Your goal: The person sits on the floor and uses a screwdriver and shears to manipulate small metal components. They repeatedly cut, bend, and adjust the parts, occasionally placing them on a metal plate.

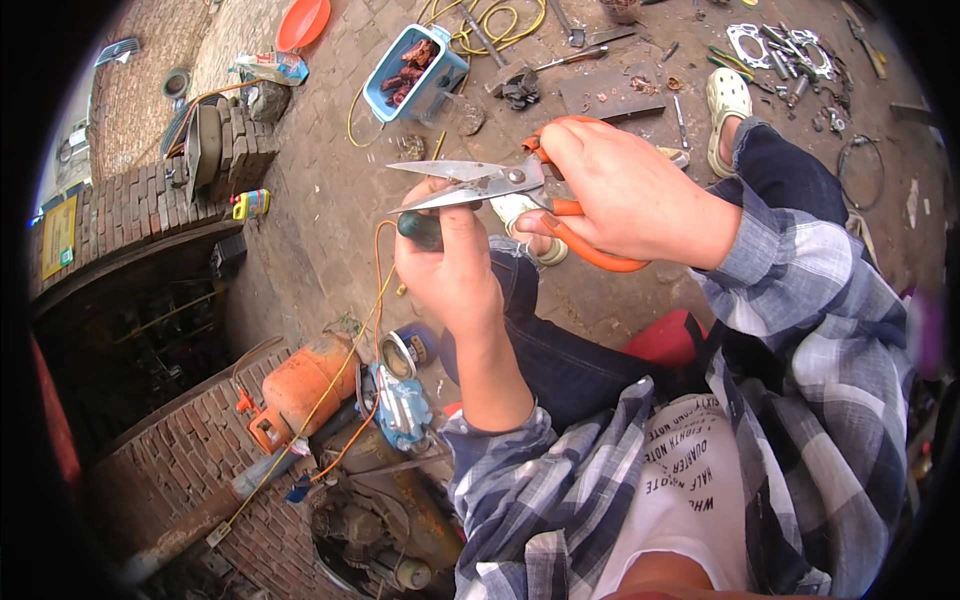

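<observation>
My right hand (635, 195) is closed round the orange handles of a pair of scissors (490, 188). Their two metal blades stand apart and point left. Just below the lower blade, my left hand (452, 268) is closed on a dark green rounded piece (420, 231), perhaps a handle; its far part is hidden. The left thumb and fingertips lie close against the blades, and one finger shows between them. I cannot tell whether the blades touch the green piece.
Beyond my hands stands a light blue basin (390, 112) with reddish-brown pieces. Tools, a flat metal plate (610, 97) and metal gaskets (748, 45) lie on the brick ground. An orange gas cylinder (310, 382), a tin (398, 355) and cables are at the left.
</observation>
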